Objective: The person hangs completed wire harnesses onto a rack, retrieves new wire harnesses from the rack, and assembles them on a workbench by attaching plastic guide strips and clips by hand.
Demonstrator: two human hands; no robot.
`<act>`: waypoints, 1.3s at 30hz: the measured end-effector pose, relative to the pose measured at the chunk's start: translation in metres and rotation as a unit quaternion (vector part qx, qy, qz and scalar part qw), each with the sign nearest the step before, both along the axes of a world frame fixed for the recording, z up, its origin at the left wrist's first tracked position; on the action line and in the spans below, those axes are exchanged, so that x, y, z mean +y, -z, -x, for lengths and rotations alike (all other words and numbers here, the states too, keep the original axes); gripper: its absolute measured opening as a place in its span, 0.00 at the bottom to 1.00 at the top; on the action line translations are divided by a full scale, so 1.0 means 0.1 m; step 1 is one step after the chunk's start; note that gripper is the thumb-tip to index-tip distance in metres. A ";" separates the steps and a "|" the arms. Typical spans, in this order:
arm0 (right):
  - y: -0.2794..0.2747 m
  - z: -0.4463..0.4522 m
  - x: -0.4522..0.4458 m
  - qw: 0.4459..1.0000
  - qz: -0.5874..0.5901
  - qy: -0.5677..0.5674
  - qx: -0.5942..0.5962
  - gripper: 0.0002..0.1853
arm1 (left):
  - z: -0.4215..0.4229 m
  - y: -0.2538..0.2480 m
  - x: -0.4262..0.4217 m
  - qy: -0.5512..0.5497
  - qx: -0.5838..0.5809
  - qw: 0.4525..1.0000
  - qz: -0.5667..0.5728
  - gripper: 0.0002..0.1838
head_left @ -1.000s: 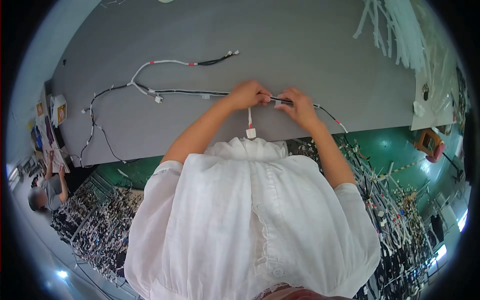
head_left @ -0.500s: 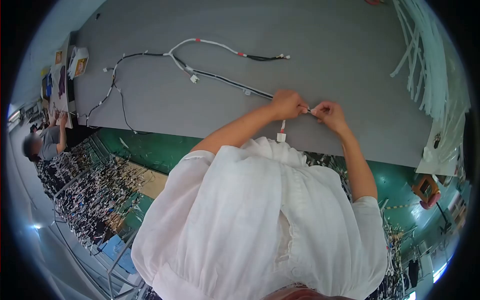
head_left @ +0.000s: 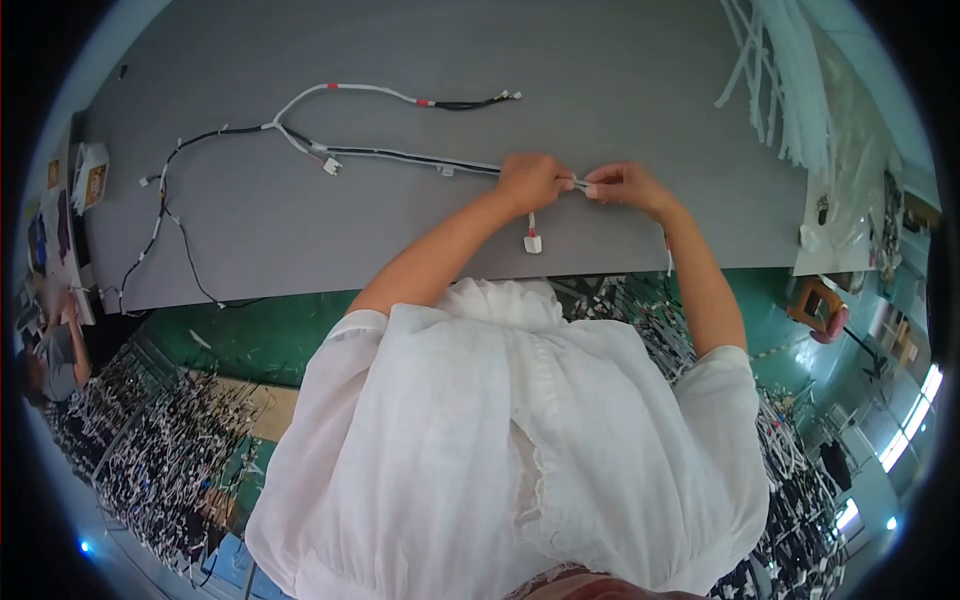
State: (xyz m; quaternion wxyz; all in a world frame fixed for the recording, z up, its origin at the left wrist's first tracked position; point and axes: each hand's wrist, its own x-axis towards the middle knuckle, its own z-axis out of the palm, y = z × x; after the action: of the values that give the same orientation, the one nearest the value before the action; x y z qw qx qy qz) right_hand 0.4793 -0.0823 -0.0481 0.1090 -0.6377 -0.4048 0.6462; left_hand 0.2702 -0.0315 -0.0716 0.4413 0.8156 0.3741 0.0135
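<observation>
A wire harness (head_left: 400, 155) lies branching across the grey table, its black and white cables marked with red bands. My left hand (head_left: 533, 184) is closed on the harness near its right end. Just to the right, my right hand (head_left: 628, 187) pinches the same harness, with a short pale stretch showing between the fingertips. A white connector (head_left: 533, 243) on a short lead hangs below my left hand. Another white connector (head_left: 332, 166) rests by the fork of the branches. Beside my right forearm, a thin lead with a red mark (head_left: 667, 241) drops over the table edge.
The grey table (head_left: 620, 80) carries white strips (head_left: 775, 90) and clear plastic bags (head_left: 845, 160) at its right end. A white box (head_left: 90, 178) stands far left, near another person (head_left: 62, 350). Many cables (head_left: 160, 440) hang on racks below. An orange-brown stool (head_left: 818, 305) stands right.
The view has shifted, so the table and harness appear further left. Both hands stay on the harness; a pale stretch now shows between them. A red-marked lead has come into sight beside my right forearm.
</observation>
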 end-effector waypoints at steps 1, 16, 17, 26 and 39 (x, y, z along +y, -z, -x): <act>0.01 -0.01 -0.04 0.999 -0.037 -0.022 -0.010 0.16 | -0.01 0.01 0.02 0.002 0.000 1.000 0.008 0.11; 0.13 0.17 -0.23 0.979 -0.171 0.021 -0.109 0.14 | 0.01 0.12 -0.05 -0.012 -0.019 0.999 -0.031 0.10; 0.15 0.17 -0.23 0.979 -0.172 0.024 -0.109 0.14 | 0.01 0.14 -0.07 -0.012 -0.024 0.999 -0.043 0.09; 0.21 0.15 -0.17 0.988 -0.112 0.068 -0.076 0.10 | 0.00 0.18 -0.10 -0.027 -0.063 0.994 -0.080 0.08; -0.08 0.95 0.41 0.777 -0.499 -0.143 -0.357 0.21 | 1.55 0.06 0.86 -0.123 -0.059 0.969 -0.204 0.12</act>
State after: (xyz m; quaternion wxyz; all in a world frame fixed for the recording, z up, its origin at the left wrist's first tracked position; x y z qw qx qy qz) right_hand 0.3839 -0.0409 -0.0400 0.1661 -0.6138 -0.7668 0.0878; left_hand 0.1155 0.0545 -0.0779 0.2816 0.8341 0.4339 0.1916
